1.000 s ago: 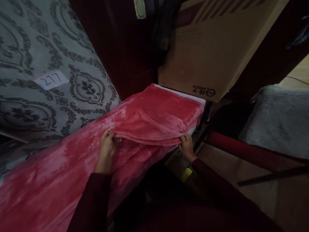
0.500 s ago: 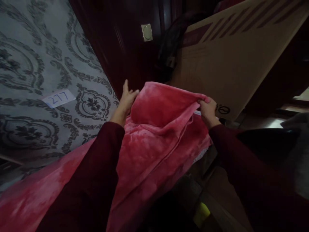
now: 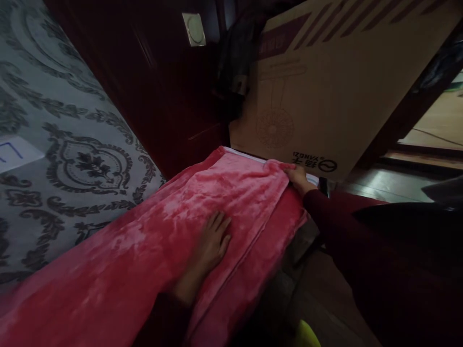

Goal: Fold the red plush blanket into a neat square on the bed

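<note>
A plush red-pink blanket (image 3: 137, 250) lies folded in layers along a long narrow surface, running from the lower left to the centre. My left hand (image 3: 211, 241) rests palm down on its top layer, fingers out flat and holding nothing. At the far right corner, my right hand (image 3: 297, 177) grips a bunched corner of the blanket between thumb and fingers. A white edge (image 3: 240, 154) of what lies beneath shows along the far end.
A large cardboard box (image 3: 325, 91) stands just beyond the far end. Dark red wooden panelling (image 3: 144, 86) and patterned wallpaper (image 3: 87, 164) border the left. A black bag-like thing (image 3: 235, 62) hangs beside the box. Something yellow (image 3: 306, 333) lies low at the bottom.
The raised far end of the blanket has come down flat. My left hand has moved from the far left edge back toward me onto the cloth. My right hand still holds the corner.
</note>
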The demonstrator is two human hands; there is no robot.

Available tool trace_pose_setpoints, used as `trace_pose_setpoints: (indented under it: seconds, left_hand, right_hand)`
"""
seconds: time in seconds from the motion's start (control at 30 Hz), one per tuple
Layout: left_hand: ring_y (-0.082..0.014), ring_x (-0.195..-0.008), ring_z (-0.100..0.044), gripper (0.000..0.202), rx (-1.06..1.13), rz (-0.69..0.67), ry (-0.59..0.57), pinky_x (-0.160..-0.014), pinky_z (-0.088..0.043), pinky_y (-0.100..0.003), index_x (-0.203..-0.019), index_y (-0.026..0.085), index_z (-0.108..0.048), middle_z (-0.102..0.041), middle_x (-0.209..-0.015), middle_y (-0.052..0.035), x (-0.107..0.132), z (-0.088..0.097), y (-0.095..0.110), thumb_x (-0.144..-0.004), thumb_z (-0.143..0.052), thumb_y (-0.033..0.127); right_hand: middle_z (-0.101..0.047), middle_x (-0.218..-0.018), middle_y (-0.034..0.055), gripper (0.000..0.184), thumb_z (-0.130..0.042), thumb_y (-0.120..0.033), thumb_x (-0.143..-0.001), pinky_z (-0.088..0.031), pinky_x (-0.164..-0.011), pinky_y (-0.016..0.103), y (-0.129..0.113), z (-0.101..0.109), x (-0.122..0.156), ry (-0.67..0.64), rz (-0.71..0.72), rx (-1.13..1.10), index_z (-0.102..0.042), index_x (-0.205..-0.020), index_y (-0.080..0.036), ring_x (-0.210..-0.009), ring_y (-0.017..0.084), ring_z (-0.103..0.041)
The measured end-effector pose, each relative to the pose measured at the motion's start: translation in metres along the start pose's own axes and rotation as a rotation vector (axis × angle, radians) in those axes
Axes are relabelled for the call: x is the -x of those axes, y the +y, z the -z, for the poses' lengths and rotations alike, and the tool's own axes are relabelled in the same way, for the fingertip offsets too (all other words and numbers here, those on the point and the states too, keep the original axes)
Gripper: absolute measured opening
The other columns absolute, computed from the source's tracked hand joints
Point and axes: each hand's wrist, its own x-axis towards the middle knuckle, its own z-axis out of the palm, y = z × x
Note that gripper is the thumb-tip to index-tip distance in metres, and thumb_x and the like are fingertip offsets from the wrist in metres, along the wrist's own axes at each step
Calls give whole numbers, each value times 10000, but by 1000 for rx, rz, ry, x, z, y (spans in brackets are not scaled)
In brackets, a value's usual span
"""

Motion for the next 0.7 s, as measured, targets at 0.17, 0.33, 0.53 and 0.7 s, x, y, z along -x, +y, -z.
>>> trace_pose_setpoints:
  seconds: [0.17, 0.33, 0.53, 0.7]
  left_hand:
    - [-330, -1502, -439, 471, -19, -62, -38, -1241, -359, -616, -1461, 259, -621, -548, -1570, -113, -1, 2, 1, -1012, -503, 336]
    - [-320, -1486, -458, 465, -46, -37, -52, -1235, -374, -598, -1459, 270, -619, -556, -1565, -99, -1, 0, 2, -1006, -517, 310]
    - [-333, -1470, -478, 464, -75, -58, -47, -1223, -394, -607, -1456, 241, -622, -558, -1559, -120, -2, -1, -1, -1008, -514, 298]
    - [-316, -1461, -492, 464, -54, -75, 49, -1213, -427, -583, -1462, 212, -605, -562, -1552, -126, 1, -6, -7, -1016, -506, 292]
  right_hand:
    - [-665, -702, 32, 177, -775, -287, -705, -523, -708, 317, -2, 12, -1, 22, -71, 76, -645, -738, -172, -695, 192, -616]
    - [-639, -637, 37, 170, -817, -204, -667, -510, -750, 318, -13, 31, 2, -64, -59, 128, -648, -662, -186, -768, 227, -645]
    - [-630, -677, 48, 162, -768, -253, -803, -510, -746, 298, -54, 27, -15, -164, -7, 79, -671, -757, -132, -760, 185, -648]
    - [-606, -675, 5, 185, -719, -338, -888, -538, -631, 274, -63, 19, -16, -221, 15, 66, -652, -894, -166, -639, 145, -582]
